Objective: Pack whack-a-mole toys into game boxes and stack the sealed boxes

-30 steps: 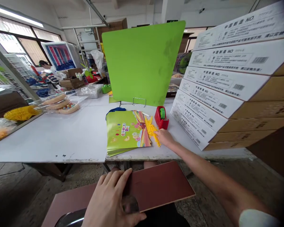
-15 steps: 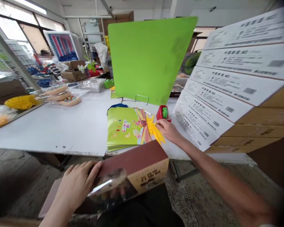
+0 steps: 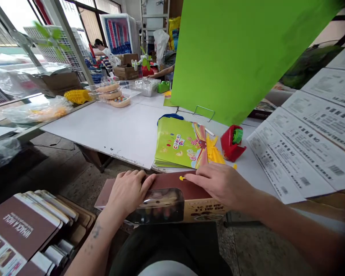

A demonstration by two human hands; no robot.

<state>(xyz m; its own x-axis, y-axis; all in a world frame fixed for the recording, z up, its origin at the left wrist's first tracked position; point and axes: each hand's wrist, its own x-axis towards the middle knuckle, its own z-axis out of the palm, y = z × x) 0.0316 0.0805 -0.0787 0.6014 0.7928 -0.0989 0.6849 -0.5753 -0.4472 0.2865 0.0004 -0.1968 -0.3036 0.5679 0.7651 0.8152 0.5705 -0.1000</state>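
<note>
A brown cardboard box (image 3: pixel 172 183) with a clear plastic window lies across my lap, against the table's front edge. My left hand (image 3: pixel 132 190) grips the box's left part, its fingers over the top face and the thumb toward the window. Over the right part of the top face, my right hand (image 3: pixel 218 183) pinches a small yellow plastic strip (image 3: pixel 182 178); only its rounded tip shows past the fingers. Just beyond lies a pile of yellow plastic strips (image 3: pixel 214 150), beside a stack of green printed Children's Day sheets (image 3: pixel 174 143).
A red tape dispenser (image 3: pixel 231 143) stands on the white table (image 3: pixel 123 130). White-faced boxes (image 3: pixel 310 142) are stacked at right, and a green board (image 3: pixel 232 57) rises at the back. Brown Whack-a-Mole cartons (image 3: pixel 20 222) sit low at left. Another person (image 3: pixel 102 53) is in the background.
My right hand has come from the yellow pile to the box top with one strip. My left hand still holds the box. The view has turned, showing the cartons at lower left.
</note>
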